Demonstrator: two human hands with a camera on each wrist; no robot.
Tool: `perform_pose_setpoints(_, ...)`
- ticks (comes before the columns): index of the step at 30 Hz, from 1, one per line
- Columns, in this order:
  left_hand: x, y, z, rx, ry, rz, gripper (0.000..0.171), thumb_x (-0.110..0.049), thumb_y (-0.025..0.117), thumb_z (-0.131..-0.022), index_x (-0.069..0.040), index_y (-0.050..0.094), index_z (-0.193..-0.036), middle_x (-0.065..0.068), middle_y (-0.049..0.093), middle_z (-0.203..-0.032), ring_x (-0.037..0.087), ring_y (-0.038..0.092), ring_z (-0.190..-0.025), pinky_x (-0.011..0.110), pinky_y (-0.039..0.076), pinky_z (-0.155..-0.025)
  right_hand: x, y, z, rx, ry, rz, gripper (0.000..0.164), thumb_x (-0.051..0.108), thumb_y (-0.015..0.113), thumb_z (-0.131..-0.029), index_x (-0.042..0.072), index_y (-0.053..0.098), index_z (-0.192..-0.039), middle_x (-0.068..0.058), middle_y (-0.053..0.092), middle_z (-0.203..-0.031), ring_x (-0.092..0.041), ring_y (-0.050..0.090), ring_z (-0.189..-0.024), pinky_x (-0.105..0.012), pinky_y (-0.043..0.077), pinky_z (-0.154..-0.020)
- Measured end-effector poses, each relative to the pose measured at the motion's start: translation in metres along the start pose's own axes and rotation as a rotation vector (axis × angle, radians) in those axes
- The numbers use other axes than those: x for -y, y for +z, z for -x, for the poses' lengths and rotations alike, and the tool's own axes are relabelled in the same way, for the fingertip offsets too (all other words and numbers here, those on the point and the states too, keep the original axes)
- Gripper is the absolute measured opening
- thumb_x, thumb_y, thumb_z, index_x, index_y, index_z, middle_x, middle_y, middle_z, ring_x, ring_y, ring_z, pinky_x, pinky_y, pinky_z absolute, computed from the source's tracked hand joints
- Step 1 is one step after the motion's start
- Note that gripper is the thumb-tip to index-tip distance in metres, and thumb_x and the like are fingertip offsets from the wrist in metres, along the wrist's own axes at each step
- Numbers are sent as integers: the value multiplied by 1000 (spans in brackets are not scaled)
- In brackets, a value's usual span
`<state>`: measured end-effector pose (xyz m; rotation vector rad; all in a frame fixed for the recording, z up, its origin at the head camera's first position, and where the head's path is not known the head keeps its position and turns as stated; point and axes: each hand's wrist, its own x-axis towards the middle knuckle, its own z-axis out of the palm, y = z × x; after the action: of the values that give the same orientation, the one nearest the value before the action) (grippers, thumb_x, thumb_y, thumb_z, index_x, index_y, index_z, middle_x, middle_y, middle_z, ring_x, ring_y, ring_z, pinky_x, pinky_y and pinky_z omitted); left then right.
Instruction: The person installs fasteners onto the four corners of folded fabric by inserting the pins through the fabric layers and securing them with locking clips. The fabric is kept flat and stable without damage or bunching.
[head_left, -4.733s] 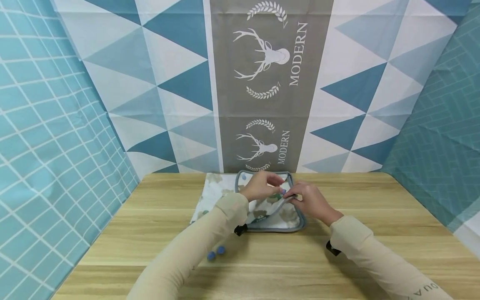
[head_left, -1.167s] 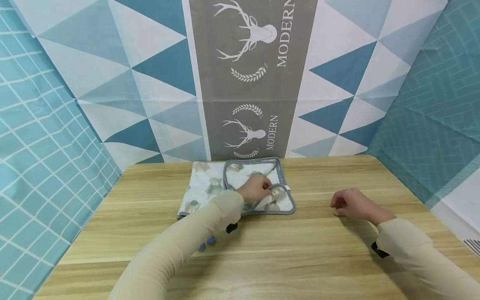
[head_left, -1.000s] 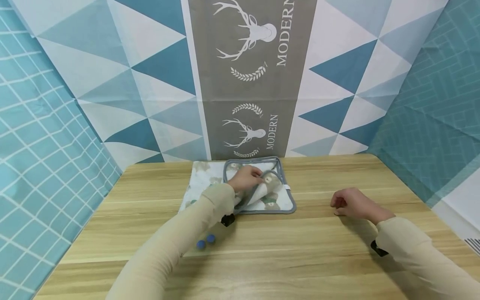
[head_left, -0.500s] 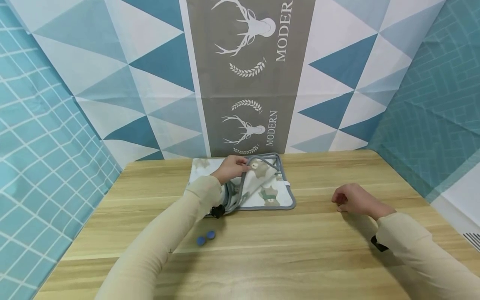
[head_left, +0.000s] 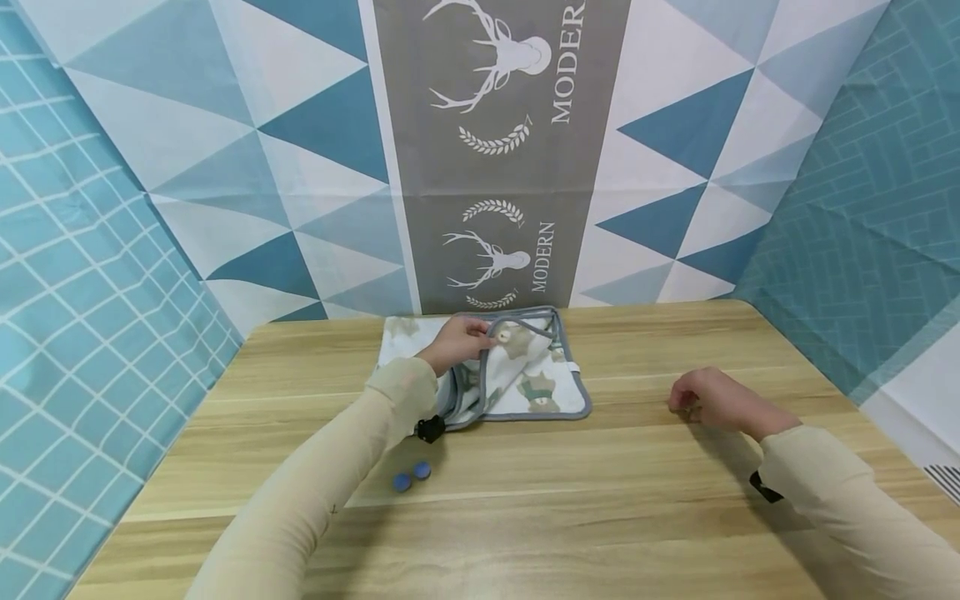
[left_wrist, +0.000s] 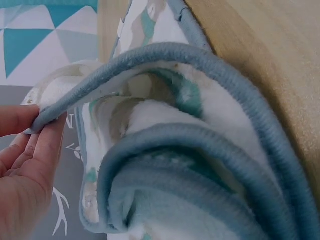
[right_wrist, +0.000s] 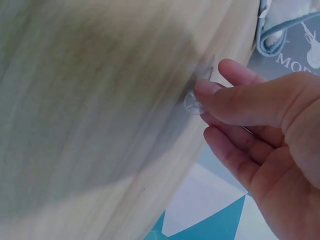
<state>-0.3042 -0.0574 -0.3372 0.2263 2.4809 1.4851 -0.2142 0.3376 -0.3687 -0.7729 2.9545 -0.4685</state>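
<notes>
Cloth (head_left: 538,390) in pinching grip of left hand (head_left: 456,342); right hand (head_left: 716,400) pinches clear disc (right_wrist: 191,103); backdrop (head_left: 573,158): "MODERN".

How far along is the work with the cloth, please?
Seemingly done: the cloth lies on the table, part of it folded in layers. In hand: the left hand pinches and lifts its grey edge, while the right hand holds a small clear round piece. Probably left: that edge is not laid down, and two blue round pieces lie apart from the cloth.
</notes>
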Motion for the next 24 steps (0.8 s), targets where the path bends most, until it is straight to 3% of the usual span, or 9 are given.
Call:
perform_pose_setpoints(8, 2, -2, 0, 12, -11, 28, 42, -12, 62, -95, 1, 56, -134, 21, 62, -127, 30, 65, -113, 34, 57, -92, -2, 3, -4, -27, -52, 50, 21, -8, 77, -74, 13, 71, -77, 5, 70, -78, -1, 57, -70, -22, 52, -62)
perform_pose_setpoints(15, -2, -6, 2, 13, -27, 46, 43, -13, 61, -96, 1, 53, -136, 21, 61, -129, 31, 64, -116, 35, 56, -95, 5, 1, -17, -46, -57, 58, 11, 1, 76, -80, 11, 74, -80, 4, 72, -81, -8, 65, -75, -27, 56, -67)
perform_pose_setpoints(19, -6, -10, 2, 3, -12, 61, 45, -11, 61, -96, 4, 51, -137, 23, 59, -130, 32, 63, -117, 35, 56, -96, 20, -4, -33, -46, -60, 12, 3, 6, 75, -83, 9, 75, -86, 2, 73, -84, -7, 65, -75, -28, 57, -68)
perform_pose_setpoints(24, -8, -12, 3, -11, -5, 50, 41, -11, 61, -96, 3, 54, -134, 22, 61, -128, 30, 64, -114, 35, 56, -95, 50, -15, -62, -69, -75, -66, 7, 8, 72, -87, 11, 76, -92, 0, 75, -90, -10, 66, -80, -38, 59, -75)
